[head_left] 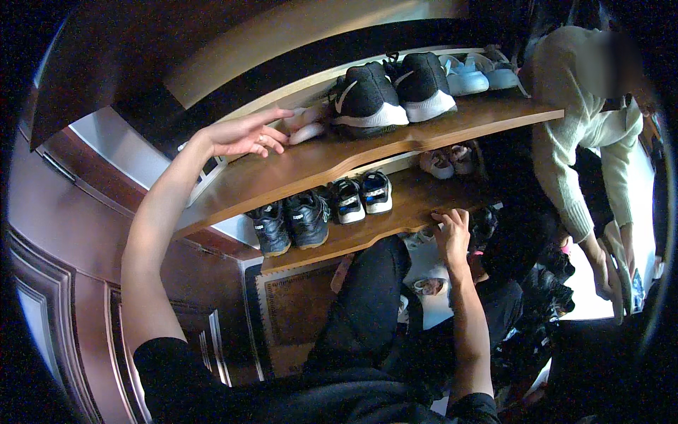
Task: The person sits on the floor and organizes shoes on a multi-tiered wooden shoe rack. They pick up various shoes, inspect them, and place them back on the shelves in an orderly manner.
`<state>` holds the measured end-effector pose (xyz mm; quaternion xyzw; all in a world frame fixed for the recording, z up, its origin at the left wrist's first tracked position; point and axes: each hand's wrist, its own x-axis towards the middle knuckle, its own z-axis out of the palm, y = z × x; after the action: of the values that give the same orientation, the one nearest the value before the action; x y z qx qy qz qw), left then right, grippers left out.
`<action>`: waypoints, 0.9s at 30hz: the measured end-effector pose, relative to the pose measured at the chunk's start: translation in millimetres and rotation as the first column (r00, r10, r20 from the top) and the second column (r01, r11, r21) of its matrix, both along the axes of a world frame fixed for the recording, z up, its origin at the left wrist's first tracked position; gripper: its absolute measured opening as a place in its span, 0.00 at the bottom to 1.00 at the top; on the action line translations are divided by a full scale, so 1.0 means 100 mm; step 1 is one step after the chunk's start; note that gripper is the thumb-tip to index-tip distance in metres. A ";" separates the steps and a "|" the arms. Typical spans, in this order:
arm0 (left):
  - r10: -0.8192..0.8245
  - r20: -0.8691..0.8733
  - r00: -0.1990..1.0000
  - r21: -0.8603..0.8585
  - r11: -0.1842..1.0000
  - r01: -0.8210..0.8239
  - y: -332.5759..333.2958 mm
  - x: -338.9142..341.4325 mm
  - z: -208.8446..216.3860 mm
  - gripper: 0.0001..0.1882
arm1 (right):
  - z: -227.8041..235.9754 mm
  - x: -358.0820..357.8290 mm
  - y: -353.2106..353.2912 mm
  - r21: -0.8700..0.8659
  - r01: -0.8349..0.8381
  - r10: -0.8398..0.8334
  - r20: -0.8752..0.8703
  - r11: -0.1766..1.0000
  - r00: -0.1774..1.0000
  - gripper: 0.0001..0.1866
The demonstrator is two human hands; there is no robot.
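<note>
My left hand [244,136] is raised over the left part of the upper wooden shelf [452,134], palm showing and fingers apart. Its fingertips are beside a pair of small pale pink shoes [306,126]; I cannot tell whether they touch. Right of these stand large black sneakers [369,95] with white soles, then light blue shoes [466,74]. At the front edge of the lower shelf [417,201] is my right hand [452,230], its fingers loosely bent and apart, with nothing visible in them. That shelf carries black sneakers [289,222], smaller black-and-white sneakers [362,196] and small pale shoes [443,161].
On the right, another person in a cream sweater [565,134] bends down with a flat sandal-like shoe [619,272] in hand. Dark, hard-to-read items [540,297] pile up below them. Brown panelled doors [78,297] stand at the left. My knee [388,261] juts up under the lower shelf.
</note>
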<state>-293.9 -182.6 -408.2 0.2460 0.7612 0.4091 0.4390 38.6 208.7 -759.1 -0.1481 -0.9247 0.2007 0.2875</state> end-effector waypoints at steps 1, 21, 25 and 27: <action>-0.029 -0.110 0.994 -0.050 0.998 0.023 -0.01 0.02 0.00 0.50 | 0.03 -0.02 -0.02 0.001 -0.012 0.012 -0.014 1.000 1.000 0.22; -0.163 -0.745 0.647 -0.217 0.976 -0.004 0.23 0.30 -0.20 0.52 | -0.10 -0.04 -0.02 0.043 -0.030 0.033 -0.054 0.999 0.998 0.15; -0.117 -0.928 0.355 -0.150 0.986 -0.068 0.32 0.88 0.28 0.30 | -0.04 -0.06 -0.08 -0.009 -0.049 0.048 -0.109 0.999 0.993 0.19; -0.050 -0.974 0.219 -0.059 0.998 -0.035 0.54 1.28 0.55 0.22 | -0.23 -0.05 0.04 0.008 -0.014 0.015 -0.102 1.000 0.995 0.20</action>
<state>-165.8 -129.1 -353.5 0.4364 0.8807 0.1373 -0.1229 33.7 212.3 -782.3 -0.1300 -0.9106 0.2067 0.3334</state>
